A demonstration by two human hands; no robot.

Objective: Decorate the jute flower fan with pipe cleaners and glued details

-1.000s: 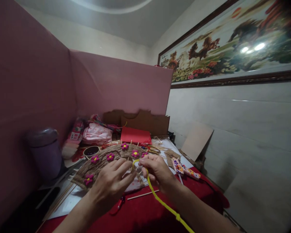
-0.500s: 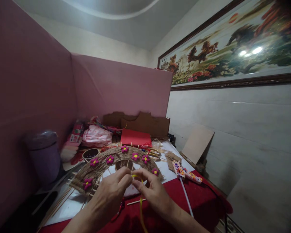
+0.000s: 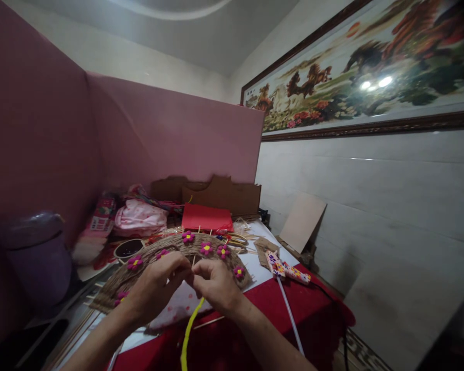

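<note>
Both hands meet fingertip to fingertip over the near side of the twine arch (image 3: 119, 276), which curves around in front of them and carries purple flowers (image 3: 206, 249). The right hand (image 3: 216, 286) has thumb and forefinger pressed together, apparently on the yellow cord (image 3: 189, 332), which hangs below it toward the wearer. The left hand (image 3: 158, 281) is drawn into a similar pinch beside it; what lies between its tips is hidden. A thin stick (image 3: 194, 260) stands up just beyond the fingertips, and a spotted cloth (image 3: 178, 304) lies beneath the hands. To the right of the right hand, on the table's red cover (image 3: 263, 319), rests a patterned glue gun (image 3: 290, 271). The step in hand looks like fine fingertip work on the cord's upper end; the next move seems to call for a firm pinch and a free-hanging tail.
</note>
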